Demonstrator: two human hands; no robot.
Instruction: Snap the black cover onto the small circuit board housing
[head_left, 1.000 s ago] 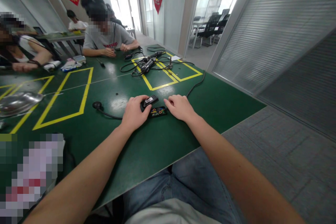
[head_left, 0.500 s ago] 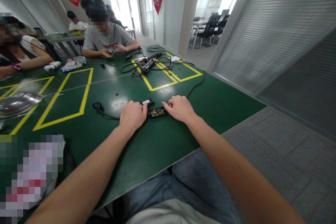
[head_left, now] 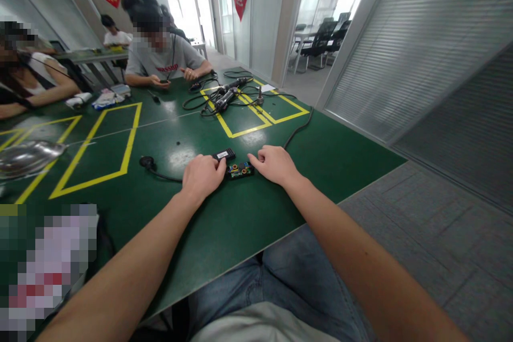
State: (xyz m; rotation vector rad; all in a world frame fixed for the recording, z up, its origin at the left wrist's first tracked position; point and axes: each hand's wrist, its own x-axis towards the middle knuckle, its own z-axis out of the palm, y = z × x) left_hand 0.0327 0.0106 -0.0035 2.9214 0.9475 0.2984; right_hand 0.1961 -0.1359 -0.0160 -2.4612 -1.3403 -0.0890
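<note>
An opened black case with a circuit board [head_left: 240, 170] lies on the green table between my two hands. My left hand [head_left: 203, 175], its fingers curled, is at the case's left end, where a black cable with a plug [head_left: 147, 162] runs out to the left. At the right end sits my right hand [head_left: 274, 164], also curled, thumb and forefinger close together by the case and a second cable [head_left: 298, 127] behind it. Just behind the board is a black cover [head_left: 223, 155] with a white label.
Tangled cables and black-and-silver devices [head_left: 227, 95] lie farther back within yellow tape outlines. A shiny metal bowl [head_left: 32, 156] is at the left, a pixelated package [head_left: 56, 262] at the near left. A person in a grey shirt [head_left: 160, 59] sits across the table.
Both my hands stay nearly where they were at the case. The person across has lowered the small object and drawn one hand back slightly.
</note>
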